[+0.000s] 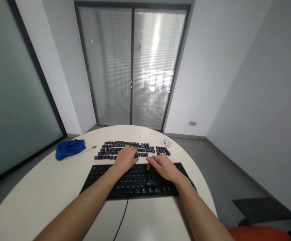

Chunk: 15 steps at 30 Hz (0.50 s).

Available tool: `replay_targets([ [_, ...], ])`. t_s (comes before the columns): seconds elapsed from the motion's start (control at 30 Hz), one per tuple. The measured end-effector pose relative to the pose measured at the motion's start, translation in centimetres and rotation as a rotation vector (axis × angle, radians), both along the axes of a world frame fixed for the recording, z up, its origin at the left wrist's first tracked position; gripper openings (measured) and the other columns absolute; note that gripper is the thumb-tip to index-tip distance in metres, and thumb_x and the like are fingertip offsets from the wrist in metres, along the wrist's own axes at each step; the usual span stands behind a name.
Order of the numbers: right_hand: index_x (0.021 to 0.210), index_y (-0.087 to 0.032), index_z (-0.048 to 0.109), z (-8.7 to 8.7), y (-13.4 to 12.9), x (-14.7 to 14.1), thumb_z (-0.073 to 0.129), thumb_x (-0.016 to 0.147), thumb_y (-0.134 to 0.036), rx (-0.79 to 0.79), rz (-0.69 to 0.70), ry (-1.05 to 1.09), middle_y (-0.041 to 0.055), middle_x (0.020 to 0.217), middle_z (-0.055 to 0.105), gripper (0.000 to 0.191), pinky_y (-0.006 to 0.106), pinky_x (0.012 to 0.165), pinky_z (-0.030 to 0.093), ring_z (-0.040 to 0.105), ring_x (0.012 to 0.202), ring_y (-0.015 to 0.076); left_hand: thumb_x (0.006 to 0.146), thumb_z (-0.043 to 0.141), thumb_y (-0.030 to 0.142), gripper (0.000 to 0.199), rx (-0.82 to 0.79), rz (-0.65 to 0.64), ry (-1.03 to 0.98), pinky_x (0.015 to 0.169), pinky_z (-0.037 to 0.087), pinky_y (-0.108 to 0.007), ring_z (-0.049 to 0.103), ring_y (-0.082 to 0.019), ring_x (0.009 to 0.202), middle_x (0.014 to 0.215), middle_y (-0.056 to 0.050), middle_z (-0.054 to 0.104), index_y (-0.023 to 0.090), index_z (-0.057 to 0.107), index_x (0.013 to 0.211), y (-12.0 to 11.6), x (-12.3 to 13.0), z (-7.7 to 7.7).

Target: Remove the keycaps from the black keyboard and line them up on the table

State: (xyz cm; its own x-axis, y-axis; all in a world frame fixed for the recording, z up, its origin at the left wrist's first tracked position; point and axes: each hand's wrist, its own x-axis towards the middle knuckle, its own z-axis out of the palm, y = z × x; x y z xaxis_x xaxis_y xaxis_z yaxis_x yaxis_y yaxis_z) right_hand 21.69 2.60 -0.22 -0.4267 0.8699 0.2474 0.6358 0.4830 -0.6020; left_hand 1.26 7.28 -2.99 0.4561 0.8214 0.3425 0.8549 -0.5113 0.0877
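Observation:
A black keyboard (135,182) lies on the table, most of its keycaps off and bare switch stems showing. Some caps are still on along its near row. My right hand (162,166) is closed around a wire keycap puller (151,175), whose thin prongs reach down to the keyboard right of centre. Beyond the keyboard, removed black keycaps (107,151) lie in rows. My left hand (125,157) rests over these rows, its fingers and thumb closed about a dark keycap (136,156). The hand hides part of the rows.
A blue cloth (70,149) lies at the left with a thin-handled brush (85,150) beside it. Crumpled white tissue (166,143) sits beyond the keycaps at right. The keyboard's cable (122,219) runs toward me. A chair (261,214) stands right of the round table (47,194).

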Motion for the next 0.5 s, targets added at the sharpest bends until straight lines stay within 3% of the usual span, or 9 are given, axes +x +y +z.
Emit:
replay_targets([
  [0.5,0.068,-0.017,0.075,0.04,0.14,0.21,0.042,0.098,-0.046,0.048,0.003,-0.027,-0.0048,0.042,0.037,0.053,0.024,0.051,0.028,0.04,0.043,0.0095,0.081,0.067,0.027,0.008,-0.064,0.036,0.001,0.086,0.044,-0.034,0.054,-0.025,0.1,0.097,-0.005,0.067,0.022,0.067,0.088,0.61,0.05,-0.7],
])
